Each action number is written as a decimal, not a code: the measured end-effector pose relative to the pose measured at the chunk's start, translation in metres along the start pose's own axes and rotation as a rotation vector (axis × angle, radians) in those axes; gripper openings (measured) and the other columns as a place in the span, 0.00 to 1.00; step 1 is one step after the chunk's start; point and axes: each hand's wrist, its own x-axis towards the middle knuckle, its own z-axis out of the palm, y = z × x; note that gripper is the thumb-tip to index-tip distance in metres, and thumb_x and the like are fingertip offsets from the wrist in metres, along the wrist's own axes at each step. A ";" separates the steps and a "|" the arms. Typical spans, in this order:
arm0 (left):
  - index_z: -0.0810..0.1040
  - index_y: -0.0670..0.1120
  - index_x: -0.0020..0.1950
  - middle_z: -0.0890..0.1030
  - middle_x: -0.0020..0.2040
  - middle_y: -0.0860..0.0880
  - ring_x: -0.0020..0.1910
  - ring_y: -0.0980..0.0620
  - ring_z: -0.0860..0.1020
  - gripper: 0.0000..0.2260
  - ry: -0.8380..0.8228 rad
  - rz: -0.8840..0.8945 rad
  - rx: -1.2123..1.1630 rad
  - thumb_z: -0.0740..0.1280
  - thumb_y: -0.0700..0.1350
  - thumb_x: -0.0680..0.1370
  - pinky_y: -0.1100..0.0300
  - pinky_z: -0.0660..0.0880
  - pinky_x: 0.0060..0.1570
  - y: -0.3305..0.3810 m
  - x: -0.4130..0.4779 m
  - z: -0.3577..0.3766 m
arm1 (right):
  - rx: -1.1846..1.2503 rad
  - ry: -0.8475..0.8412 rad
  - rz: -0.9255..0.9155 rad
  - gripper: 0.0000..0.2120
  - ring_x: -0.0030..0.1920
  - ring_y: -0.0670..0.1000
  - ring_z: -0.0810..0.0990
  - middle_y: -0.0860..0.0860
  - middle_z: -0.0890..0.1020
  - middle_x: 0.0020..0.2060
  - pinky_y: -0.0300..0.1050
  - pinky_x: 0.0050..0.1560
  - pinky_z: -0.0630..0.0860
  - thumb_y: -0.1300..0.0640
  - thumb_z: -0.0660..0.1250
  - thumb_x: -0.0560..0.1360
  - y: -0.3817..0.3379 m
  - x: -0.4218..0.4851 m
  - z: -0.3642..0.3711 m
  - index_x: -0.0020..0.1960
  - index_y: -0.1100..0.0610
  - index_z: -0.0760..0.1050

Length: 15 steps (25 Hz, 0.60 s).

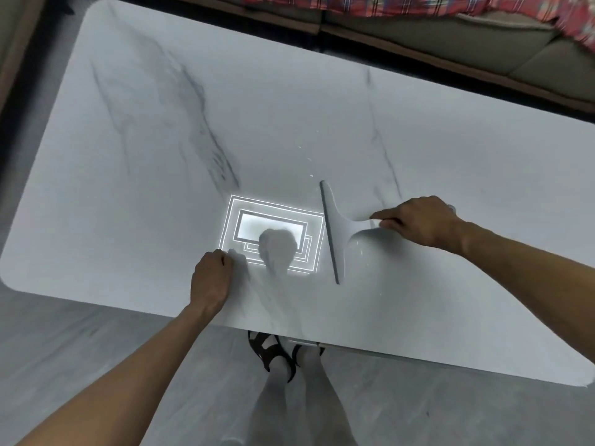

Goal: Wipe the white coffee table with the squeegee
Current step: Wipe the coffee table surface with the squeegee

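From the head camera, looking down: the white coffee table (154, 162) is filling most of the view, its marbled top running from left to right. The squeegee (337, 231) is lying right of the table's middle, toward the near edge. Its blade is touching the surface, with the long axis running far to near and the near end leaning slightly right. The wiping edge is facing left and the handle is pointing right.

The right hand (421, 224) is gripping that handle, fingers curled round it and the thumb lying along the top.

The left hand (211, 278) is resting on the tabletop near the near edge, well left of the blade. Its fingers are curled under into a loose fist and holding nothing.

Between the hand and the blade a bright rectangular light reflection (273, 233) is glaring off the top, with a head-shaped shadow across it.

Beyond the far edge a sofa (450, 40) is showing, with a plaid cloth (418, 4) on it. Under the near edge, black sandals (270, 352) are standing on the grey floor (64, 349).
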 end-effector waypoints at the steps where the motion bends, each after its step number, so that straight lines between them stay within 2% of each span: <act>1: 0.73 0.37 0.39 0.75 0.36 0.45 0.33 0.48 0.72 0.16 0.001 0.003 -0.027 0.55 0.43 0.81 0.56 0.65 0.31 0.001 0.001 -0.002 | -0.010 0.010 0.041 0.17 0.51 0.56 0.80 0.47 0.83 0.53 0.49 0.43 0.74 0.38 0.48 0.79 0.005 -0.007 -0.003 0.65 0.30 0.67; 4: 0.73 0.34 0.35 0.77 0.33 0.41 0.32 0.47 0.72 0.22 0.017 -0.019 -0.101 0.57 0.49 0.81 0.55 0.65 0.33 -0.006 0.001 -0.013 | -0.003 0.049 0.007 0.17 0.52 0.53 0.81 0.43 0.82 0.53 0.46 0.40 0.73 0.36 0.47 0.79 -0.013 -0.023 -0.011 0.65 0.27 0.63; 7: 0.72 0.39 0.30 0.73 0.29 0.43 0.29 0.47 0.70 0.24 0.055 -0.112 -0.181 0.60 0.55 0.80 0.57 0.64 0.31 -0.024 0.000 -0.030 | 0.020 0.052 -0.258 0.17 0.52 0.51 0.81 0.42 0.82 0.54 0.43 0.39 0.66 0.37 0.48 0.79 -0.085 -0.018 -0.003 0.66 0.28 0.64; 11: 0.70 0.40 0.31 0.73 0.30 0.42 0.31 0.46 0.70 0.19 0.130 -0.251 -0.171 0.57 0.48 0.80 0.57 0.62 0.31 -0.057 0.001 -0.048 | 0.056 -0.050 -0.560 0.18 0.55 0.52 0.79 0.45 0.82 0.54 0.43 0.46 0.66 0.42 0.50 0.81 -0.203 0.020 0.020 0.69 0.35 0.66; 13: 0.69 0.41 0.32 0.73 0.31 0.44 0.33 0.45 0.70 0.17 0.158 -0.282 -0.147 0.56 0.44 0.80 0.55 0.62 0.32 -0.070 0.000 -0.053 | 0.031 -0.090 -0.660 0.18 0.53 0.53 0.79 0.48 0.83 0.53 0.43 0.44 0.62 0.43 0.51 0.82 -0.239 0.039 0.028 0.70 0.39 0.67; 15: 0.72 0.39 0.36 0.75 0.35 0.44 0.36 0.44 0.72 0.15 0.175 -0.317 -0.127 0.56 0.43 0.80 0.56 0.65 0.35 -0.076 0.000 -0.055 | -0.001 -0.089 -0.704 0.18 0.53 0.54 0.79 0.49 0.83 0.54 0.43 0.40 0.60 0.44 0.51 0.82 -0.248 0.053 0.031 0.70 0.40 0.68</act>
